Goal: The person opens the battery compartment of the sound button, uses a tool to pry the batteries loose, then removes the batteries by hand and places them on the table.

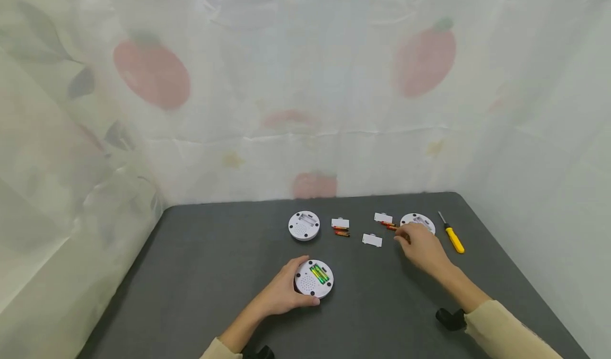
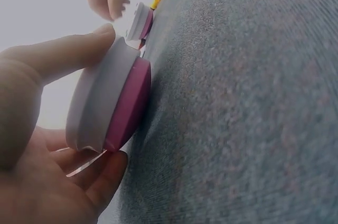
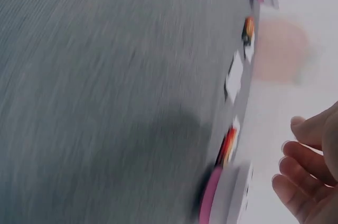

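My left hand (image 1: 280, 294) grips a round white device (image 1: 307, 285) by its rim, thumb on one side and fingers on the other. The device's underside faces up, and green batteries (image 1: 320, 274) lie in its open compartment. From the left wrist view, its other face is pink (image 2: 129, 105). My right hand (image 1: 422, 246) hovers over the table with fingers loosely bent; in the right wrist view nothing shows between the fingertips (image 3: 289, 149). Close by are a second round device (image 1: 427, 221), partly hidden by that hand, and orange-black batteries (image 1: 387, 224).
A third round device (image 1: 304, 226) with a bare battery compartment sits farther back. White battery covers (image 1: 372, 240) and another pair of orange-black batteries (image 1: 341, 234) lie between the two rear devices. A yellow-handled screwdriver (image 1: 455, 239) lies at the right. Curtains surround the table (image 1: 205, 253).
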`<state>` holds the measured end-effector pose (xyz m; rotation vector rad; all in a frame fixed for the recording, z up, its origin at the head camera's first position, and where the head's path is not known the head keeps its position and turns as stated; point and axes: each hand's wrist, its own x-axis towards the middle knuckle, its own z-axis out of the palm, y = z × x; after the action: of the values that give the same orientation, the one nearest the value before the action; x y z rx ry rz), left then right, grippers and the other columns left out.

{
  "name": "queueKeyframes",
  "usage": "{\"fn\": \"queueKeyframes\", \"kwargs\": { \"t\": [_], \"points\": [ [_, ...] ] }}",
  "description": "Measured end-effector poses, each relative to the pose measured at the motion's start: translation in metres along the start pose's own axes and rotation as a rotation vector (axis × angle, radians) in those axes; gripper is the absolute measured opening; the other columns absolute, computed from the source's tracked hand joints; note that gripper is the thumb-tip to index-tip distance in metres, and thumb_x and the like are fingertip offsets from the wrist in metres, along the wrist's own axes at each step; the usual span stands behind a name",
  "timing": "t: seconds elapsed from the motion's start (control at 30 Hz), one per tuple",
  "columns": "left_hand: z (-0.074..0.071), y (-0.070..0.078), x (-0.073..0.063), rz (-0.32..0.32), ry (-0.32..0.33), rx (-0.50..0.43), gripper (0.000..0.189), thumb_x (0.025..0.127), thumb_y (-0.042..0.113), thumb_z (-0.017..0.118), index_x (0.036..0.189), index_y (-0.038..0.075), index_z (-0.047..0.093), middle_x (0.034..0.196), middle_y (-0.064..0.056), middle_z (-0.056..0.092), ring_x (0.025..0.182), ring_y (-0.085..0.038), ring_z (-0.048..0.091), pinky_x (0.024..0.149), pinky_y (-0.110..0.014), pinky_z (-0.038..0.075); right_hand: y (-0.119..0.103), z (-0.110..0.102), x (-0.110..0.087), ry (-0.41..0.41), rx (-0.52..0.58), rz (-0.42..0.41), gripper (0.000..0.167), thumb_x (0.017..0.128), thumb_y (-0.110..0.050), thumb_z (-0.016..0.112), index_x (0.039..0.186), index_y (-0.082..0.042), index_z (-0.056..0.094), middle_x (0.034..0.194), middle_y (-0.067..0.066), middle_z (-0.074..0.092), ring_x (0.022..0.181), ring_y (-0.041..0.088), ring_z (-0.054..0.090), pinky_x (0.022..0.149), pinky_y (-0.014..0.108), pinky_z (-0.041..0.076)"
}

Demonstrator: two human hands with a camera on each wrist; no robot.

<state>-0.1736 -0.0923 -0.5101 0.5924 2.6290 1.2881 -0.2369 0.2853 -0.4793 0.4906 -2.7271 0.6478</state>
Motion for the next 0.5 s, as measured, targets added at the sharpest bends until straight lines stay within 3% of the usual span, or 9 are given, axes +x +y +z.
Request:
{"fn": "queueKeyframes", "kwargs": {
  "t": [0.2,0.5],
  "points": [
    [-0.003,-0.002,-0.003,-0.032,-0.005,-0.007,0.1,0.071,0.041,0.09,0.15,0.007,0.042,0.13,-0.006,0.054,0.108,-0.022,0.049,0.088,-0.04,0.041,0.021,-0.022,-0.006,0.03,-0.036,0.054,0.012,0.089,-0.003,0.072,0.1,0.002,0.073,0.092,0.013,0.069,0.082,0.028,0.061,0.073,0.049,0.051],
    [-0.003,-0.006,-0.004,0.018,-0.047,-0.014,0.097,0.076,0.039,0.087,0.152,0.004,0.039,0.141,-0.007,0.048,0.115,-0.021,0.049,0.095,-0.038,0.04,0.062,-0.039,-0.012,0.136,-0.035,0.157,0.014,0.091,-0.005,0.069,0.1,0.004,0.071,0.091,0.017,0.066,0.08,0.033,0.06,0.069,0.052,0.047]
  ]
}}
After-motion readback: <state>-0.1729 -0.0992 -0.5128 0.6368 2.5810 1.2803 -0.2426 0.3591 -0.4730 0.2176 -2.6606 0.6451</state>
